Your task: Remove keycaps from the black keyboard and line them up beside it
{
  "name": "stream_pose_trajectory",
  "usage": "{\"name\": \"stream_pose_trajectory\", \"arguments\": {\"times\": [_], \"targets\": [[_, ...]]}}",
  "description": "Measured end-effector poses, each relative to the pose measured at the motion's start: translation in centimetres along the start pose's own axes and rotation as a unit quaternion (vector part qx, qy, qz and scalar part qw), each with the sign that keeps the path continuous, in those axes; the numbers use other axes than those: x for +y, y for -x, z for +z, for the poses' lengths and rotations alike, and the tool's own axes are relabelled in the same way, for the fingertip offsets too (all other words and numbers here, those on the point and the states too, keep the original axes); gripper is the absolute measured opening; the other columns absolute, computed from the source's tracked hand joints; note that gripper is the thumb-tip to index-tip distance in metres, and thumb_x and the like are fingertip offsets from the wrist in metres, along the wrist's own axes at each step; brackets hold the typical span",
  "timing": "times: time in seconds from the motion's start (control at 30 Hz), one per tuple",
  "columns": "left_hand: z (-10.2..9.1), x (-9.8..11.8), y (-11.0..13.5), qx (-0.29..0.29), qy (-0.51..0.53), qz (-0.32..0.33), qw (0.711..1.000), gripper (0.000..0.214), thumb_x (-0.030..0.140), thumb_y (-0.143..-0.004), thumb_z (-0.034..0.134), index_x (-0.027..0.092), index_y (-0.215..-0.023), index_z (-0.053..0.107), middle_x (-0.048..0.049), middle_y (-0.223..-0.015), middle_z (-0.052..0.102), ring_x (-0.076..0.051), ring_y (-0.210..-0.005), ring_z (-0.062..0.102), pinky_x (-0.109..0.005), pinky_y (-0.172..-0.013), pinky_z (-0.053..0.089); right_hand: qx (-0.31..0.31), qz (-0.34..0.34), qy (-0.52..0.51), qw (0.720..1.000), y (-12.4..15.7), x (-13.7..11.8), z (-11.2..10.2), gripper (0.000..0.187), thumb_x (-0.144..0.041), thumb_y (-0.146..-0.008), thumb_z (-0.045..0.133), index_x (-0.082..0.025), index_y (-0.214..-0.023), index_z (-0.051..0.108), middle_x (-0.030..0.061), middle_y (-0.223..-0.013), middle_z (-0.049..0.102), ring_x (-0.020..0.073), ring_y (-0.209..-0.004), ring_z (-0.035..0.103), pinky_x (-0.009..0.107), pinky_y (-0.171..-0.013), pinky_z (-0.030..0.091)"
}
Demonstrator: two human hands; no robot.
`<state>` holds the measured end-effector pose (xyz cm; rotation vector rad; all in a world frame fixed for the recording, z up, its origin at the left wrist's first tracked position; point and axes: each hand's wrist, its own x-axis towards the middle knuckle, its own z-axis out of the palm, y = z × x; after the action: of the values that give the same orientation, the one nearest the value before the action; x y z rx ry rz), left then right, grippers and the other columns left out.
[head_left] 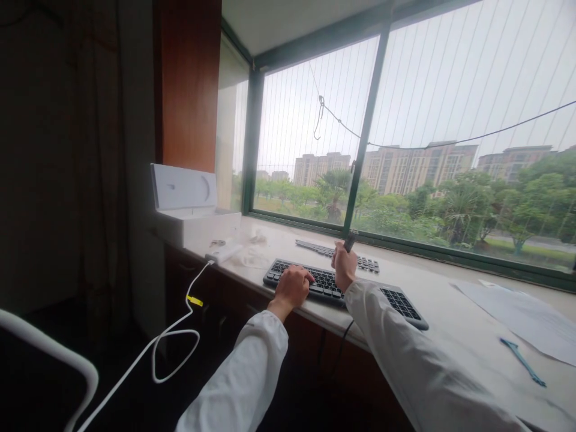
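A black keyboard [396, 301] lies on the pale stone windowsill counter [450, 336]. My left hand [292, 287] rests on its left part with the fingers curled down onto the keys. My right hand [344, 267] is raised just above the keyboard's middle, closed round a small dark tool [350, 240] that sticks up from the fist. Behind the keyboard lies a strip of dark loose keycaps or a second thin keyboard [337, 253]. Both my arms are in white sleeves.
An open white box [189, 207] stands at the counter's left end, beside a white charger block [224, 252] whose cable [171, 336] hangs to the floor. Paper sheets [517, 312] and a blue tool [522, 360] lie at the right. A white chair rail [54, 354] is at lower left.
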<state>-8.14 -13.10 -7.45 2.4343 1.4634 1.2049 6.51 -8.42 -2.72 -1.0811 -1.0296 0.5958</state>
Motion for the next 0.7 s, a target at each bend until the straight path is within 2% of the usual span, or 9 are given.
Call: {"name": "stream_pose_trajectory", "arguments": {"times": [0.07,0.17,0.33,0.5,0.7], "targets": [[-0.1,0.0,0.0,-0.008,-0.004,-0.004,1.0,0.029,0.01,-0.08,0.048,0.022,-0.087,0.074,-0.0045,-0.097,0.069,-0.019,-0.099,0.057,-0.031,-0.093,0.043,0.046,0.056,-0.081,0.994,0.9,0.6,1.4,0.032,-0.043,-0.079,0.05,-0.026,-0.062,0.029,-0.0074,-0.042,0.029,0.0092,-0.037,0.027,0.024,-0.034,0.024],[0.0,-0.1,0.0,-0.004,0.0,0.002,1.0,0.029,0.012,-0.081,0.048,0.022,-0.089,0.074,-0.0049,-0.096,0.069,-0.02,-0.1,0.056,-0.032,-0.093,0.043,0.054,0.12,-0.165,0.978,1.6,1.4,2.5,0.032,-0.035,-0.077,0.052,-0.025,-0.062,0.025,-0.0099,-0.042,0.024,0.0068,-0.035,0.021,0.022,-0.032,0.02],[0.1,-0.2,0.0,0.003,0.007,0.01,1.0,0.03,0.011,-0.08,0.047,0.022,-0.09,0.074,-0.0052,-0.097,0.069,-0.02,-0.1,0.056,-0.031,-0.093,0.043,0.017,0.13,-0.186,0.974,2.0,1.6,2.6,0.035,-0.032,-0.077,0.055,-0.024,-0.062,0.024,-0.0114,-0.042,0.022,0.0049,-0.034,0.019,0.02,-0.032,0.02],[-0.2,0.1,0.0,-0.015,0.002,-0.005,1.0,0.032,0.012,-0.081,0.047,0.023,-0.094,0.074,-0.0055,-0.1,0.069,-0.02,-0.104,0.055,-0.032,-0.095,0.042,-0.001,0.172,-0.202,0.964,2.1,1.5,2.6,0.033,-0.029,-0.079,0.053,-0.024,-0.063,0.025,-0.0124,-0.04,0.021,0.0041,-0.033,0.017,0.018,-0.031,0.015],[0.0,-0.1,0.0,-0.003,0.003,0.001,1.0,0.031,0.013,-0.081,0.047,0.023,-0.092,0.074,-0.0052,-0.099,0.069,-0.02,-0.101,0.056,-0.032,-0.094,0.043,-0.015,0.167,-0.194,0.966,2.3,1.5,2.5,0.035,-0.031,-0.078,0.056,-0.024,-0.064,0.025,-0.0131,-0.04,0.022,0.0038,-0.033,0.016,0.017,-0.03,0.015]]}}
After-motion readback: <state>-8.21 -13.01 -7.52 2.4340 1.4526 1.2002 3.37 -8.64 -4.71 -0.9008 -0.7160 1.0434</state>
